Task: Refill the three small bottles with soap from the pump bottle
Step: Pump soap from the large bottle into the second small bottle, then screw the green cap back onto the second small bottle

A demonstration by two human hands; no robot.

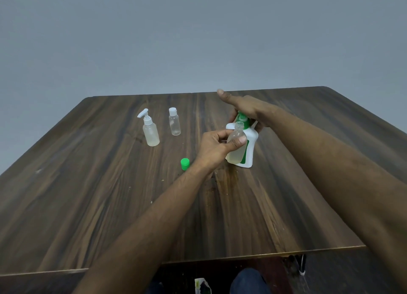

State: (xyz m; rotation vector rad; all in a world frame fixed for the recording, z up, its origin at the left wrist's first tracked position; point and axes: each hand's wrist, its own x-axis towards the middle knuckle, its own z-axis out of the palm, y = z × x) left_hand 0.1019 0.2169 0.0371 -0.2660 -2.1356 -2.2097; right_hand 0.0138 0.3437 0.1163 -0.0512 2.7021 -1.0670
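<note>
My left hand (217, 147) grips a small clear bottle (236, 144) with its mouth open, holding it upright under the nozzle of the white pump bottle (250, 149). That pump bottle has a green pump head (242, 118), and my right hand (244, 106) presses flat down on it with straight fingers. The small bottle's green cap (185, 163) lies on the table to the left. Further left stand a small clear bottle with a white pump top (150, 131) and a small clear bottle with a white cap (174, 123).
Everything sits on a dark wooden table (110, 194) against a grey wall. A wet-looking patch (229, 179) marks the wood in front of the pump bottle. Below the near edge I see a knee in blue cloth (248, 280).
</note>
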